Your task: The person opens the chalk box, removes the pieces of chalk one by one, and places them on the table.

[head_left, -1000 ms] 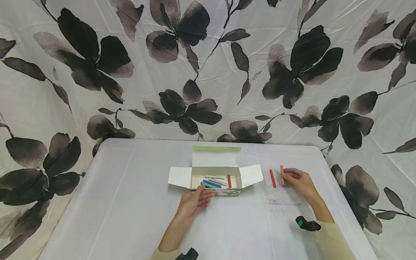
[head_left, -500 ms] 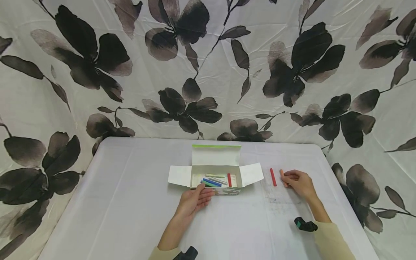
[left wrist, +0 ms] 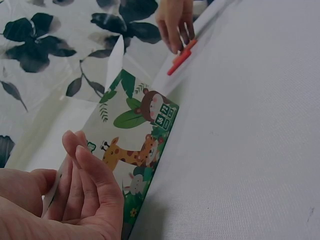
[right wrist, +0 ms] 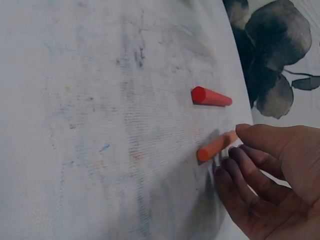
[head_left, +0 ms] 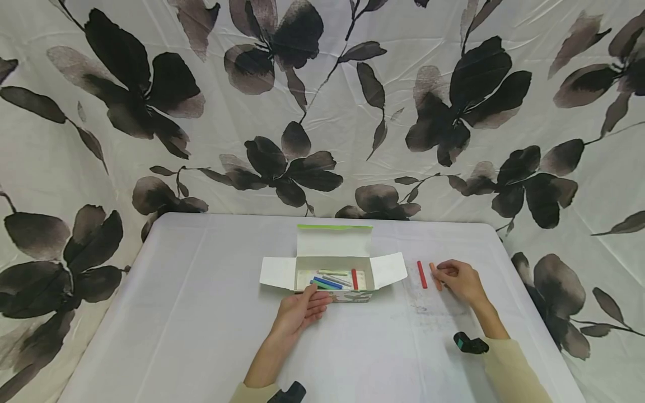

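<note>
Orange stick [right wrist: 217, 147] is lying toward the table's [head_left: 201, 313] right edge, risking rolling if the right hand [right wrist: 272, 180] (grip unclear) is nudging it; left hand [head_left: 296, 314] is pinching the box [left wrist: 125, 157].

left hand [left wrist: 90, 197] grips giraffe-printed box [left wrist: 131, 117] | right hand [left wrist: 176, 21] pinches orange stick [left wrist: 192, 43] | red stick [left wrist: 178, 63] on white tabletop [left wrist: 245, 135]

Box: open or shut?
Open. In the head view the box has its lid raised, side flaps splayed outward, and coloured sticks visible inside.
</note>
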The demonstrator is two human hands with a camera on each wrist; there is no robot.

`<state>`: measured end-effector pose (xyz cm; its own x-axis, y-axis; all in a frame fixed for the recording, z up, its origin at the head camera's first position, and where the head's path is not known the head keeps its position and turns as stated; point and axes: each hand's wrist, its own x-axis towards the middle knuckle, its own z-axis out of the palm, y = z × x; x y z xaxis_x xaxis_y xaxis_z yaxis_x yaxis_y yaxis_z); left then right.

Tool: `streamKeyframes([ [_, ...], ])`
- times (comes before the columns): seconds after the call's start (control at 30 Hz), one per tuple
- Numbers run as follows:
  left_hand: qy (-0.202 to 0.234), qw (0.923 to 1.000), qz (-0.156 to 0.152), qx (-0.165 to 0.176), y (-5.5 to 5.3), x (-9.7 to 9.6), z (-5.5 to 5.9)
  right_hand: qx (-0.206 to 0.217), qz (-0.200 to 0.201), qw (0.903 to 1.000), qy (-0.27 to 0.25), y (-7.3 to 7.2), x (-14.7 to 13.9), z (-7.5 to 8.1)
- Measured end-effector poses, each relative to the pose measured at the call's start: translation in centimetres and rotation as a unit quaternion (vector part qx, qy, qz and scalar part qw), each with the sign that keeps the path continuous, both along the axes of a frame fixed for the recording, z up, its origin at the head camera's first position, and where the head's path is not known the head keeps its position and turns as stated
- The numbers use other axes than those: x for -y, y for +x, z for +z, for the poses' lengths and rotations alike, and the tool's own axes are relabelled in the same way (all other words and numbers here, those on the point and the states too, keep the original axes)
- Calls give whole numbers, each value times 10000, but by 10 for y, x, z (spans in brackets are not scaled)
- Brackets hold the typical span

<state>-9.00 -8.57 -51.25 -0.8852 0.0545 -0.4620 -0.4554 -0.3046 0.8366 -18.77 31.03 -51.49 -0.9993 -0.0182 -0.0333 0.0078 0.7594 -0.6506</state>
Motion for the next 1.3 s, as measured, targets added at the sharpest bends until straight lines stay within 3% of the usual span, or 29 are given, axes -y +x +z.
streamKeyframes([
  [0.33, -2, 10000, 58, -27, 0, -1, 1, -210, 269, 9980, -537, -9, 16, 30],
  [0.47, -32, 10000, 80, -4, -1, 0, 0, -299, 657, 9932, -915, -14, 27, 43],
  [0.83, -104, 9999, 47, -15, -3, -2, -2, -496, 1575, 9770, -1349, -18, 69, 75],
  [1.07, -82, 9999, 42, -57, -1, -1, -1, -175, 2083, 9674, -1426, -19, 103, 79],
  [1.3, -87, 9999, 72, -71, -1, -2, 0, -80, 2705, 9517, -1453, -19, 134, 68],
])
